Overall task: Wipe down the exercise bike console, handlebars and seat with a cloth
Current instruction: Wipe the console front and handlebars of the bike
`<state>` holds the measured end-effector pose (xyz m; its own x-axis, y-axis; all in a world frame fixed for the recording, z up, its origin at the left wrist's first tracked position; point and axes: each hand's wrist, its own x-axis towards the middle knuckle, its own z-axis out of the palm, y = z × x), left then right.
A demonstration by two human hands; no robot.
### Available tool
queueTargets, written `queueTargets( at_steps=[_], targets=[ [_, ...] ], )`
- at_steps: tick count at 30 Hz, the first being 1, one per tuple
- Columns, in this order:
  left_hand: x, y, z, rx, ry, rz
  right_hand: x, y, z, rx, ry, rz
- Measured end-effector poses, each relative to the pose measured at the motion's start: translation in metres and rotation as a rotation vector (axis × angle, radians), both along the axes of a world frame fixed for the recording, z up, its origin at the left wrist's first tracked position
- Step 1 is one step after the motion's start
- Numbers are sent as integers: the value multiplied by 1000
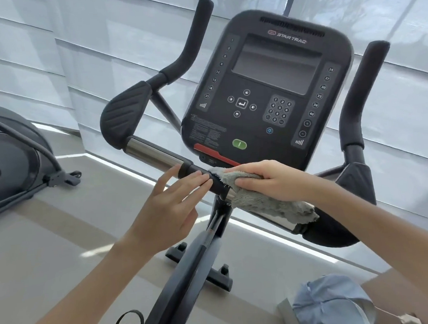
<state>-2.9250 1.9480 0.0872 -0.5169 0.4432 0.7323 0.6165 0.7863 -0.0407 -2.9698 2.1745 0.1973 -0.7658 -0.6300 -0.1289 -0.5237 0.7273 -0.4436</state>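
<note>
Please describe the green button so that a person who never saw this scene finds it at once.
Find the dark console in the middle of the exercise bike. Look along its lower edge, just above the red strip. The green button sits there, an oval and the only green control, below and left of the small blue button.

Soft, bright daylight comes through the pale blinds (101, 56), so the dark console (267, 113) in front of them is backlit and its screen (275, 70) shows a dull grey sheen. Thin, blown-out strips of light lie on the floor (50, 247) at the foot of the blinds. The chrome part of the handlebar (152, 153) carries a bright streak. Shadows are faint. The wide lens bends straight lines toward the edges, and the console's small print is blurred.
</note>
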Motion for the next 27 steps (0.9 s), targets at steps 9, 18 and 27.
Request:
queueTargets(
  at_steps=[9, 18, 27],
  targets=[
    [-2, 1, -1, 25, 12, -9, 24, 27, 21, 328, 34, -26],
    [0, 6, -2, 59, 30, 13, 76, 71, 7, 335, 798, 251],
    [3, 7, -3, 61, 12, 32, 56, 32, -16, 368, 825, 373]
  ],
)
